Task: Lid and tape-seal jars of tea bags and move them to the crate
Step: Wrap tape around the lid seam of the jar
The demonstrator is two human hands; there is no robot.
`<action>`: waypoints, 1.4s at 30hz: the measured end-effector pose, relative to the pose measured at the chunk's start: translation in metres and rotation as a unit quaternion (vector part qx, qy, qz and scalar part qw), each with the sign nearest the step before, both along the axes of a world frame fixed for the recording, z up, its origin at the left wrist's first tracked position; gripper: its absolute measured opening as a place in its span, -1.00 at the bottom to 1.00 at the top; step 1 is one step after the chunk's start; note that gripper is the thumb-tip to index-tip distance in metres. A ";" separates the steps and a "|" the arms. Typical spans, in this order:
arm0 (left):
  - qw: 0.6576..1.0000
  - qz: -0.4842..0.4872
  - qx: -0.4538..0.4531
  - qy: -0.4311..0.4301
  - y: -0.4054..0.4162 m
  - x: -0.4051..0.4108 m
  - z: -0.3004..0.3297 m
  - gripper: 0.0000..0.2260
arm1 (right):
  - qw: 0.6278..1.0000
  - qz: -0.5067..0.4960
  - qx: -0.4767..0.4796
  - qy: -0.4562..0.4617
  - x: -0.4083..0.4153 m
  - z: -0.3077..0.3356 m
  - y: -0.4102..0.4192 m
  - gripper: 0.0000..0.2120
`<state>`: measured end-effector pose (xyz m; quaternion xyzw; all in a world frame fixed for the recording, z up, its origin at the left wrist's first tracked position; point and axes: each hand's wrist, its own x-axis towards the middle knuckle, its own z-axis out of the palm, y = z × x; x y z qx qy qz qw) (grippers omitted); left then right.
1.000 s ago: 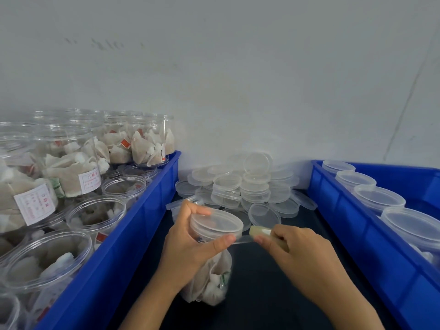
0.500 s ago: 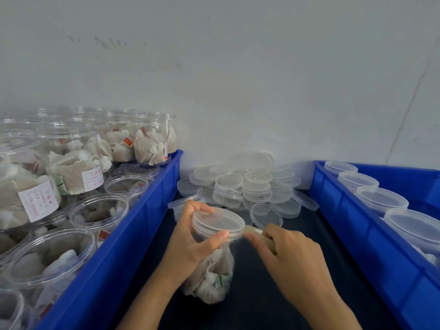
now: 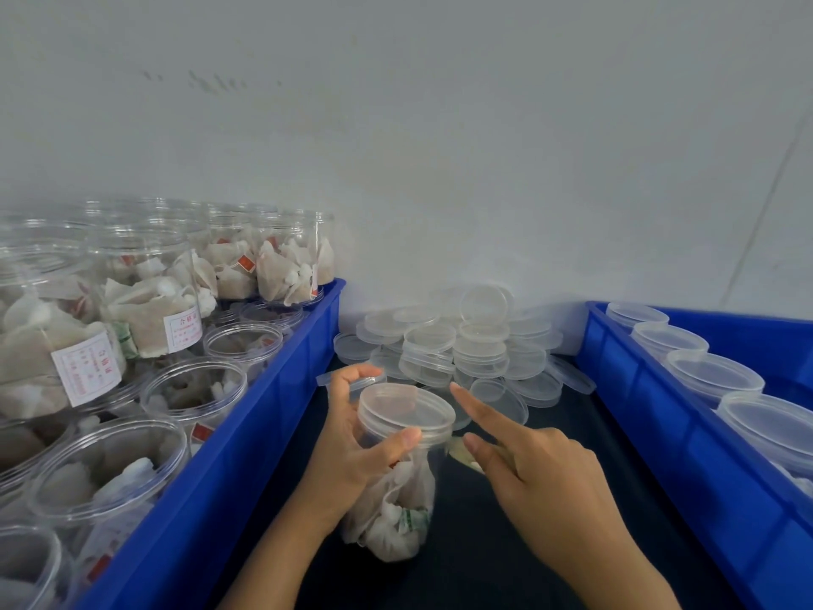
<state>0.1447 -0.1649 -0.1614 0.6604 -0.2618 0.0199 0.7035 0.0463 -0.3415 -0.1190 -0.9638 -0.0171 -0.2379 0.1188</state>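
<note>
Your left hand (image 3: 352, 451) grips the clear jar of tea bags (image 3: 391, 490) just under its lid (image 3: 405, 411), thumb and fingers curled round the neck. The jar stands on the dark surface (image 3: 506, 543), between the two blue crates. Your right hand (image 3: 541, 477) is just right of the jar, forefinger stretched out toward the lid rim, while the other fingers curl on a pale roll of tape (image 3: 462, 453). Behind the jar lies a pile of spare lids (image 3: 462, 345). The left crate (image 3: 246, 433) holds unlidded jars; the right crate (image 3: 651, 424) holds lidded ones.
</note>
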 end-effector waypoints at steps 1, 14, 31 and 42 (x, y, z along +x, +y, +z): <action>1.000 -0.002 0.005 0.000 -0.001 0.000 0.000 -0.28 | 1.000 -0.008 -0.014 0.000 0.000 0.001 0.000 -0.51; 1.000 -0.011 0.006 0.019 -0.001 0.003 -0.002 -0.28 | 1.000 0.012 -0.002 -0.016 0.010 -0.014 0.001 -0.55; 0.957 0.211 0.164 -0.113 -0.019 -0.026 0.009 -0.37 | 1.000 -0.010 0.009 -0.028 0.000 -0.007 0.024 -0.55; 0.962 0.217 0.131 -0.103 -0.013 -0.015 0.005 -0.40 | 0.886 0.045 0.387 0.252 0.008 -0.007 0.000 -0.49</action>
